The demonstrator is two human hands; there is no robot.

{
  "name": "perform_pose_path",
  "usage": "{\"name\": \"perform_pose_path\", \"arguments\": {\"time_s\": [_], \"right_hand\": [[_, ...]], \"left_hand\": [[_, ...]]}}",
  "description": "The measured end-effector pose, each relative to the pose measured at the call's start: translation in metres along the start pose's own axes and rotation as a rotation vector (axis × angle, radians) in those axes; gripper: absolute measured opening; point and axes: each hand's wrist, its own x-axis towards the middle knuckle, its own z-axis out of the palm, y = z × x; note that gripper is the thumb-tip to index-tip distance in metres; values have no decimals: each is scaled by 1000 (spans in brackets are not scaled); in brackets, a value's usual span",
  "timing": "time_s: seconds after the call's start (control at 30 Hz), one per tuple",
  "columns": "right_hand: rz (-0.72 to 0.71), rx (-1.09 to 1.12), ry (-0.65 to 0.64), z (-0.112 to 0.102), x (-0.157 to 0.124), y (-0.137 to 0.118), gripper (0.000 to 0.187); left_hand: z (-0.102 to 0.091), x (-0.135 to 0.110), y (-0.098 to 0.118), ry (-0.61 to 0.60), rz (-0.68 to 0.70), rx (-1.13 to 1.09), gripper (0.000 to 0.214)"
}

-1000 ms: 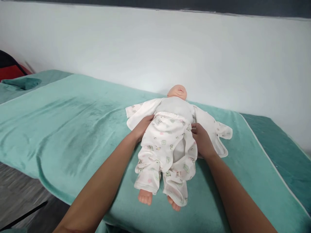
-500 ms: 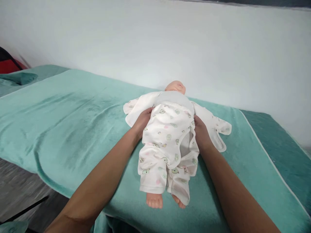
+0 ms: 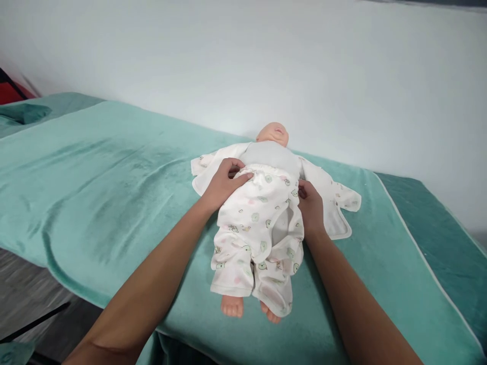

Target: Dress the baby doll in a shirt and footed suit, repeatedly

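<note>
A baby doll point(image 3: 272, 133) lies on its back on a teal blanket point(image 3: 114, 182), head toward the wall. It wears white printed trousers point(image 3: 258, 228) and lies on an unfastened white top point(image 3: 335, 200) spread out to both sides. My left hand point(image 3: 222, 181) is closed on the trousers' waistband at the doll's left side, thumb over the band. At the other side of the waistband my right hand point(image 3: 310, 205) pinches the fabric. The doll's bare feet point(image 3: 233, 305) stick out of the trouser legs.
A white wall point(image 3: 266, 66) runs right behind the doll. The blanket's front edge hangs over a dark floor point(image 3: 23, 304) at the lower left. A darker teal cover point(image 3: 449, 243) shows at the right, and something red point(image 3: 11, 91) at the far left.
My left hand has come up over the top of the waistband with the thumb across it. The trousers sit a little higher on the doll's belly. The camera has dipped slightly.
</note>
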Motion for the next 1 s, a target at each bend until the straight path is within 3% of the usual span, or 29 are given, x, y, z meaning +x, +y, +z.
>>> {"name": "perform_pose_path", "arguments": {"time_s": [0.1,0.33,0.4,0.53,0.77,0.87,1.0], "right_hand": [[-85,-89,111,-3,-2,-2,19],[-202,-173,-187,-19,6,-7,13],[-316,-216,-218,-20,13,-5,10],[-545,-364,-166,-16,20,-5,8],[-356,-266,-181,-9,21,-19,10],[-384,-310,-216,-7,28,-27,16],[-450,-355,-318,-7,31,-33,23]], "left_hand": [[0,1,3,-4,15,79,26],[1,10,-4,37,208,304,23],[1,16,-6,52,248,385,23],[1,35,-12,137,192,385,23],[3,64,-31,114,30,173,25],[3,55,-28,133,142,226,15],[1,36,-13,35,449,373,21]]}}
